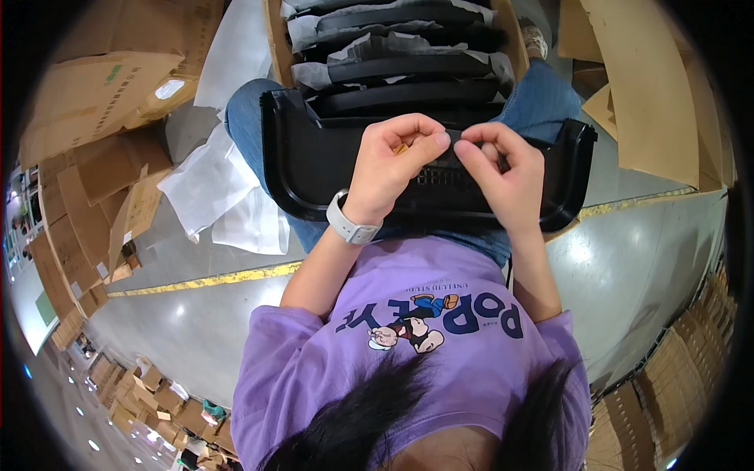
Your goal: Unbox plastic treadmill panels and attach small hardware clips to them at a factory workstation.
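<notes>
A wide black plastic panel [338, 177] with raised, curved edges lies across my lap. Over its middle, my left hand [393, 165] is closed, thumb pressed to the curled forefinger. A small tan bit shows between its fingers, too little to name. My right hand [506, 173] is also closed in a pinch, its thumb and forefinger tips just beside the left thumb. Whatever sits at the fingertips is too small to make out. Below the hands, a row of faint marks shows on the panel.
Beyond my knees, an open carton [514, 47] holds several black curved parts [400, 67] separated by white wrapping sheets. Loose white sheets [216, 184] lie on the floor at left. Cardboard boxes [118, 86] stand at left, and open cardboard flaps [652, 94] at right. A yellow line [212, 279] crosses the floor.
</notes>
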Tool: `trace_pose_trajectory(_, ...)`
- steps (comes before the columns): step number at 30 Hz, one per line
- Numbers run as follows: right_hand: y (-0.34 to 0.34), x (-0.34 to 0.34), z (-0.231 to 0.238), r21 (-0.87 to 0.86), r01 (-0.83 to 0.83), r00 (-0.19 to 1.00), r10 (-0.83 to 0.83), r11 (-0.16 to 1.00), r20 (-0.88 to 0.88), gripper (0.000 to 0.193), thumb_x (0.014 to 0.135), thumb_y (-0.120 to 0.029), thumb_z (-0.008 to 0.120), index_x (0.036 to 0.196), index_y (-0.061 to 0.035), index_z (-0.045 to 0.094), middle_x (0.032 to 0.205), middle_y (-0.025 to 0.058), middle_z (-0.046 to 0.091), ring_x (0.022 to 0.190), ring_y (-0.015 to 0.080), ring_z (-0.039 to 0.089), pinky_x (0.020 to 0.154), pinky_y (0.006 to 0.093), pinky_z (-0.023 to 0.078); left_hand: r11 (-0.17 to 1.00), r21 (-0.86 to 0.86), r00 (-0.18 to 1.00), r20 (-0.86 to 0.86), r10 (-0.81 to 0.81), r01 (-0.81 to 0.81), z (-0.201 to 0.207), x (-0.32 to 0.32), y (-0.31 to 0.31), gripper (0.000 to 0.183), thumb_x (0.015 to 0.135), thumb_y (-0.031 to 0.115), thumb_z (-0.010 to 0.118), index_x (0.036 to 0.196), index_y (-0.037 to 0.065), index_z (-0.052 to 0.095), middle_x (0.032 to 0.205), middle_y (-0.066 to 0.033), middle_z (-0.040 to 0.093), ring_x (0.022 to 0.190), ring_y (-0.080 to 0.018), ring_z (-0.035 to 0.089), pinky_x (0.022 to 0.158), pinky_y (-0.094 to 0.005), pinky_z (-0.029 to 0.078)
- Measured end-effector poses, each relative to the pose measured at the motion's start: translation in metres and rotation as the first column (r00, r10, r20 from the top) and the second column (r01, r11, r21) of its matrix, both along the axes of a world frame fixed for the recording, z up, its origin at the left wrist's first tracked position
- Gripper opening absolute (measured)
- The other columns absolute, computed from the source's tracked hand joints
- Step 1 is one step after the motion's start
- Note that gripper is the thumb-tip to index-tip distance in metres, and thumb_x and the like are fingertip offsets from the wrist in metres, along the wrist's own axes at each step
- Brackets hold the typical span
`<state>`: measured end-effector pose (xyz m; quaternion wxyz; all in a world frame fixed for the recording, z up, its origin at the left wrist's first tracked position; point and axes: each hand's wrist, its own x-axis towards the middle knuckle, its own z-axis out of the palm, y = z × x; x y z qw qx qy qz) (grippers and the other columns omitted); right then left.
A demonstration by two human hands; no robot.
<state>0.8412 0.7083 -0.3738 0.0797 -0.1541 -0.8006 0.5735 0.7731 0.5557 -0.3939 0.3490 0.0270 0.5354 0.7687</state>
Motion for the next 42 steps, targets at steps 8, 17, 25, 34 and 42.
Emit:
trace_pose_trajectory(8,0.029,0.014,-0.025,0.205,-0.086,0.974,0.039,0.975,0.221,0.013,0.076,-0.014,0.066,0.076,-0.0008,0.066,0.054,0.0022,0.054,0.049,0.0092,0.051,0.050,0.0230,0.038,0.764,-0.630,0.710,-0.601,-0.367,-0.138,-0.015,0.006,-0.001,0.014,0.080,0.020,0.065,0.079,0.006,0.064,0.053,-0.0066,0.056,0.046,-0.0190,0.054,0.046,-0.0296,0.041)
trace_pose_trajectory(17,0.043,0.038,-0.051,0.072,-0.261,0.858,0.197,0.963,0.475,0.015,0.078,-0.017,0.065,0.078,-0.0013,0.065,0.060,0.0024,0.053,0.056,0.0098,0.048,0.055,0.0250,0.038,0.496,-0.866,0.717,-0.383,-0.582,-0.061,-0.035,0.001,-0.035,0.023,0.082,0.027,0.062,0.072,0.006,0.064,0.055,-0.0083,0.058,0.052,-0.0265,0.060,0.050,-0.0338,0.044)
trace_pose_trajectory(25,0.041,0.043,-0.064,0.100,-0.226,0.879,0.159,0.969,0.450,0.016,0.079,-0.017,0.064,0.079,-0.0016,0.063,0.056,0.0003,0.046,0.055,0.0081,0.044,0.056,0.0239,0.037,0.596,-0.802,0.733,-0.430,-0.528,-0.041,-0.044,-0.001,-0.037,0.026,0.084,0.024,0.063,0.077,-0.001,0.063,0.050,-0.0072,0.046,0.043,-0.0149,0.040,0.045,-0.0285,0.030)
trace_pose_trajectory(34,0.041,0.040,-0.062,0.096,-0.242,0.853,0.165,0.966,0.494,0.017,0.080,-0.018,0.063,0.079,-0.0012,0.065,0.068,0.0069,0.062,0.061,0.0147,0.055,0.059,0.0279,0.043,0.600,-0.800,0.734,-0.420,-0.533,-0.022,-0.046,-0.003,-0.036,0.026,0.084,0.024,0.063,0.076,-0.001,0.063,0.052,-0.0070,0.049,0.045,-0.0135,0.041,0.046,-0.0276,0.031)
trace_pose_trajectory(42,0.037,0.041,-0.062,0.162,-0.240,0.867,0.137,0.957,0.479,0.016,0.080,-0.018,0.063,0.077,-0.0020,0.065,0.070,0.0081,0.064,0.062,0.0174,0.058,0.060,0.0287,0.046,0.561,-0.828,0.726,-0.398,-0.562,-0.019,-0.045,-0.005,-0.035,0.026,0.083,0.027,0.062,0.074,0.003,0.065,0.054,-0.0072,0.056,0.048,-0.0213,0.056,0.050,-0.0294,0.042)
